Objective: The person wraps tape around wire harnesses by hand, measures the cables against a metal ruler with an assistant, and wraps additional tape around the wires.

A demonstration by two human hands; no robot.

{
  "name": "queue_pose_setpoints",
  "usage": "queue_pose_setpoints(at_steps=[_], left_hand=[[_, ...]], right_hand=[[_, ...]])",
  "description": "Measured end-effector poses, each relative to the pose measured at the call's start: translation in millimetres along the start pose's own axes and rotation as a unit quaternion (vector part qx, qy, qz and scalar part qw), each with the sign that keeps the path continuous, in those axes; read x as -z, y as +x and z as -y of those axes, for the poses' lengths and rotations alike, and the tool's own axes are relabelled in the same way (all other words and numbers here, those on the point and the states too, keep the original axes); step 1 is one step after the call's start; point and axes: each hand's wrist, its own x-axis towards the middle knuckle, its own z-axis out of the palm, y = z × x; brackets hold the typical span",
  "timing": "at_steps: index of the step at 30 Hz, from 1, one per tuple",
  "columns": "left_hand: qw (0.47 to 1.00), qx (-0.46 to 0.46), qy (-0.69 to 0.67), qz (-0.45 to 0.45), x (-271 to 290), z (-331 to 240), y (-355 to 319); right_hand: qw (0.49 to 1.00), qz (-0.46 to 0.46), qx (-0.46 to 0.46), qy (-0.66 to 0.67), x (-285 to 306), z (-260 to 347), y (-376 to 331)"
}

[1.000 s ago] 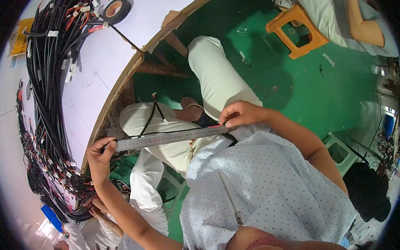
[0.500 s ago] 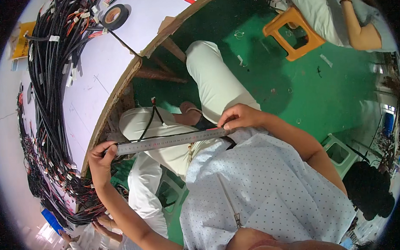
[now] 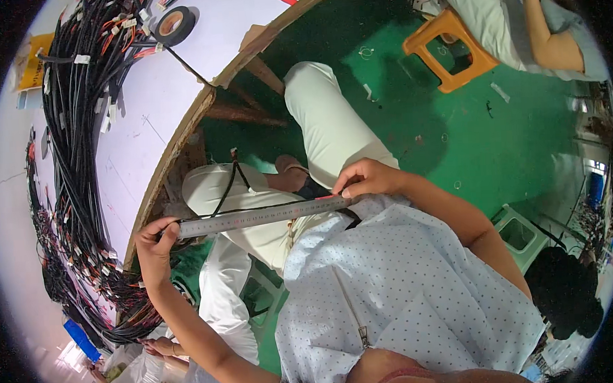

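A steel ruler spans the space above my lap, with a thin black cable stretched along its upper edge. My left hand pinches the ruler and the cable at the left end. At the other end my right hand pinches ruler and cable together, close to a short red section. A branch of the cable rises from its left half to a small dark connector resting over my trouser leg. A small white tip also shows on this branch. The fingertips partly cover both ends of the ruler.
On the white table at left lies a thick bundle of black cables with white connectors. A roll of black tape sits near it. An orange stool and a seated person are at upper right; another person's hands are at lower left.
My hands, the ruler and the cable stay nearly still. At lower left, the other person's hands and body have shifted slightly.
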Motion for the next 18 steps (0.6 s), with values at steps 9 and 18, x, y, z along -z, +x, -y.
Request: queue_pose_setpoints(at_steps=[9, 18], left_hand=[[0.999, -0.016, 0.036, 0.009, 10, 12, 6], [1.000, 0.003, -0.013, -0.004, -9, -8, 11]], right_hand=[[0.999, 0.008, 0.030, -0.044, 3, -9, 5], [0.992, -0.011, 0.099, -0.072, 7, -18, -5]])
